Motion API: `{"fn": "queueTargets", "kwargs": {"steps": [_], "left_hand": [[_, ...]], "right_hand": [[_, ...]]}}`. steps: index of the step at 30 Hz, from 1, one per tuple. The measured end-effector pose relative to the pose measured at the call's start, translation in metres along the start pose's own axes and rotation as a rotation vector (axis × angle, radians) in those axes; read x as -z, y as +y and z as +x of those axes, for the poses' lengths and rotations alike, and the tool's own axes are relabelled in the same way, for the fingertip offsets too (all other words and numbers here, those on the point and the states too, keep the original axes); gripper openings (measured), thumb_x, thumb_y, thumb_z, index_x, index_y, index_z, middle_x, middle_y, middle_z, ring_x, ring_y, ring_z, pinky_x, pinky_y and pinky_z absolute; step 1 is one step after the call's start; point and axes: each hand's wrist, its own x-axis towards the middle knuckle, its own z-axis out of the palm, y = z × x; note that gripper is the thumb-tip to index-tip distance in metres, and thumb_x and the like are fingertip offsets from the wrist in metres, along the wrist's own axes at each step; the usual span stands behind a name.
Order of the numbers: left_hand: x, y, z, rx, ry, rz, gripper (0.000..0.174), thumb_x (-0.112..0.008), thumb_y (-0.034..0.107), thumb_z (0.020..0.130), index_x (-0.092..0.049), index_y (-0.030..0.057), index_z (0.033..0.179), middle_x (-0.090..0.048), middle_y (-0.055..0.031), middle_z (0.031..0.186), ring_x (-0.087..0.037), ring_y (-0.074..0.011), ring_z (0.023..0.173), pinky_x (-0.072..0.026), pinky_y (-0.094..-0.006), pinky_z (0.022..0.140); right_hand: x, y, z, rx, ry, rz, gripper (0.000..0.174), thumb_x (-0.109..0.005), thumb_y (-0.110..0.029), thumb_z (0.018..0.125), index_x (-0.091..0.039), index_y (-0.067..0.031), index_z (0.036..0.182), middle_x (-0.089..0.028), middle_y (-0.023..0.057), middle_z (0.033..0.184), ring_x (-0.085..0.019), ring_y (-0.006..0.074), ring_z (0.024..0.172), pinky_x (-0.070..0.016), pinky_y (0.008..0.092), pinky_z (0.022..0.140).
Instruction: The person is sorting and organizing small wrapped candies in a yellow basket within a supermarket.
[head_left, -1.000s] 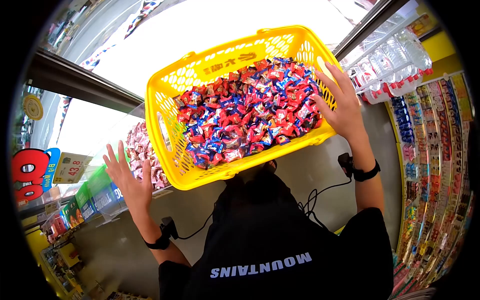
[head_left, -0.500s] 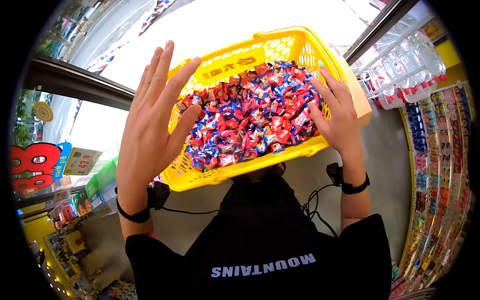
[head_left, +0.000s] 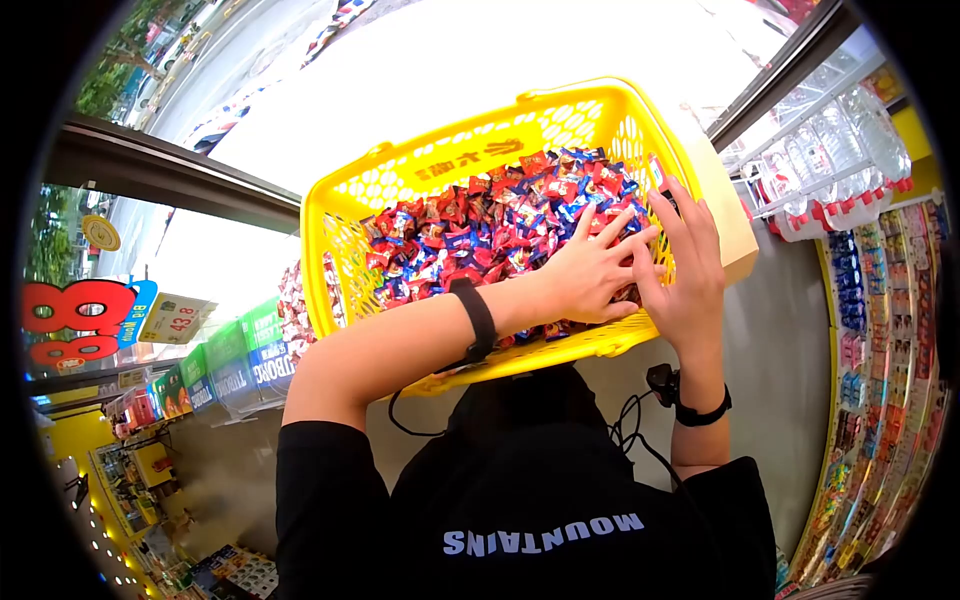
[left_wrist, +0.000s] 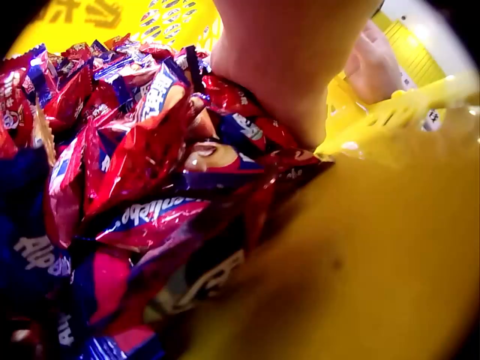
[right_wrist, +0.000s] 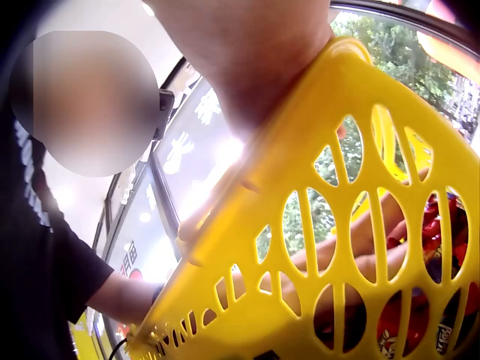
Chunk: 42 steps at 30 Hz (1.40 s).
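Observation:
A yellow plastic basket (head_left: 315, 215) holds a heap of red and blue wrapped candies (head_left: 480, 225). The left arm reaches across the basket, and my left hand (head_left: 598, 268) lies over the candies at the right end, fingers spread and fairly straight. At the right rim is my right hand (head_left: 685, 270), its fingers extended and its thumb close to the left fingertips. Neither hand grips a candy in view. In the left wrist view, candies (left_wrist: 142, 142) crowd up close beside the basket wall (left_wrist: 375, 247). Through the holes of the basket (right_wrist: 360, 67), fingers show in the right wrist view.
A tan box (head_left: 735, 215) stands right of the basket. Pink-wrapped sweets (head_left: 295, 310) and green and blue cartons (head_left: 240, 355) are on the left. Bottled water (head_left: 820, 150) and stocked shelves (head_left: 880, 370) line the right side. Cables hang from the wrist cameras.
My left hand rose from the basket's left side and swung across to the candies at the right end. My right hand stayed by the right rim.

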Motion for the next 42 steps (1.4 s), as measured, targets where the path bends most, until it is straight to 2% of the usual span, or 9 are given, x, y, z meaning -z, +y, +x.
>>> {"fn": "queueTargets", "kwargs": {"steps": [7,9,11,13,19,24,28,35,42], "left_hand": [[0.01,-0.022,-0.021,0.053,-0.108,0.103,0.053,-0.076,0.05,0.086,-0.069,0.0254,0.132,-0.044,-0.0041,0.166,-0.027,-0.0352,0.161,-0.0199,-0.0759,0.123],[0.022,-0.03,-0.034,0.115,-0.134,0.224,0.057,-0.078,0.05,0.084,-0.069,0.0262,0.136,-0.043,-0.0036,0.168,-0.028,-0.034,0.161,-0.0215,-0.0755,0.122],[0.034,-0.039,-0.048,0.254,-0.181,0.3,0.073,-0.077,0.055,0.086,-0.058,0.0345,0.153,-0.038,-0.0051,0.172,-0.03,-0.0353,0.161,-0.0212,-0.0754,0.123],[0.042,-0.052,-0.069,0.329,-0.219,0.336,0.079,-0.074,0.058,0.089,-0.049,0.0362,0.16,-0.035,-0.0062,0.173,-0.029,-0.0366,0.161,-0.0198,-0.0756,0.123],[0.045,-0.068,-0.099,0.533,-0.247,0.378,0.08,-0.064,0.063,0.096,-0.039,0.0341,0.166,-0.031,-0.0072,0.175,-0.029,-0.0396,0.16,-0.0201,-0.0781,0.122],[0.062,-0.058,-0.086,0.604,-0.342,0.248,0.09,-0.063,0.07,0.094,-0.03,0.0332,0.17,-0.024,-0.0154,0.177,-0.024,-0.0495,0.16,-0.0185,-0.0761,0.123],[0.073,-0.033,-0.038,0.371,-0.102,0.274,0.088,-0.063,0.069,0.095,-0.032,0.0308,0.169,-0.029,-0.0187,0.174,-0.025,-0.0484,0.16,-0.0213,-0.0731,0.124],[0.003,-0.057,0.023,0.278,-0.018,0.239,0.092,-0.063,0.074,0.091,-0.037,0.0272,0.166,-0.029,-0.012,0.175,-0.021,-0.0452,0.162,-0.0186,-0.0813,0.12],[0.003,-0.059,0.002,0.27,-0.198,0.316,0.083,-0.068,0.076,0.086,-0.055,0.0282,0.153,-0.037,-0.0099,0.17,-0.03,-0.0433,0.158,-0.0164,-0.0823,0.119]], "right_hand": [[0.002,0.0,0.001,-0.02,0.018,-0.007,0.059,-0.077,-0.014,0.09,-0.063,-0.0104,0.147,-0.058,0.0181,0.153,-0.057,0.0382,0.139,-0.0388,0.0582,0.121],[0.002,0.001,0.001,-0.031,0.044,-0.018,0.058,-0.078,-0.016,0.091,-0.063,-0.0098,0.146,-0.058,0.0181,0.152,-0.056,0.0381,0.139,-0.0385,0.0583,0.121],[0.001,0.001,0.002,-0.053,0.082,-0.016,0.057,-0.079,-0.019,0.092,-0.063,-0.009,0.146,-0.058,0.0183,0.152,-0.056,0.038,0.14,-0.0384,0.0583,0.121],[0.002,0.003,0.001,-0.053,0.094,-0.015,0.061,-0.081,-0.025,0.092,-0.061,-0.0085,0.147,-0.058,0.0195,0.153,-0.056,0.0382,0.141,-0.0374,0.0593,0.121],[0.002,0.002,0.001,-0.088,0.133,-0.001,0.065,-0.08,-0.034,0.094,-0.058,-0.008,0.149,-0.057,0.0212,0.154,-0.055,0.0392,0.141,-0.0355,0.0613,0.121],[0.002,0.004,0.001,-0.095,0.165,0.048,0.064,-0.077,-0.038,0.097,-0.058,-0.007,0.149,-0.057,0.0227,0.154,-0.055,0.0412,0.141,-0.0342,0.0616,0.122],[0.004,0.001,0.002,-0.096,0.175,0.072,0.06,-0.074,-0.038,0.1,-0.058,-0.0065,0.149,-0.057,0.0224,0.153,-0.055,0.0424,0.14,-0.0334,0.0615,0.122],[0.003,0.003,0.0,-0.114,0.181,0.104,0.06,-0.063,-0.046,0.106,-0.058,-0.0054,0.15,-0.058,0.023,0.151,-0.053,0.0441,0.143,-0.0318,0.0613,0.123],[0.003,0.005,-0.001,-0.113,0.151,0.086,0.064,-0.058,-0.054,0.107,-0.058,-0.0067,0.151,-0.056,0.0243,0.153,-0.05,0.0466,0.145,-0.0309,0.0613,0.124]]}}
